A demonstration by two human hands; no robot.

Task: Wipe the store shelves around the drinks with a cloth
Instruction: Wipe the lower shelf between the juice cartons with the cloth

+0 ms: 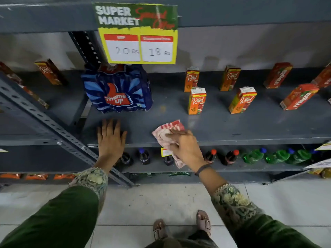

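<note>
Sandalled feet (182, 228) on pale floor tiles (161, 199), cut off at the bottom edge. Green sleeves with patterned cuffs reaching up and forward.

Left hand (110, 138) flat, fingers spread, gripping nothing, pressed on the front lip of the grey shelf (250, 127). Right hand (184, 147) closed around a red-and-white striped cloth (168, 130); upper part of cloth lying on the shelf surface near the front edge, lower end dangling past the lip. Dark band on the right wrist.

Open shelf between the hands, and a broad bare strip along the front edge running right. Slotted upright (59, 133) crossing diagonally just left of the left hand.

Below the lip: row of dark bottles (231, 157) and green bottles (279, 155), partly hidden by the shelf edge and right forearm; labels unreadable.

Further back: blue Thums Up pack (118, 92) directly beyond the left hand; orange Real cartons (197, 101) spaced apart, gaps between them; red cartons (299, 96) at right, the outermost cut off.

Overhead: yellow price sign (139, 45), "20 Rs" and "18 Rs"; red script blurred.
</note>
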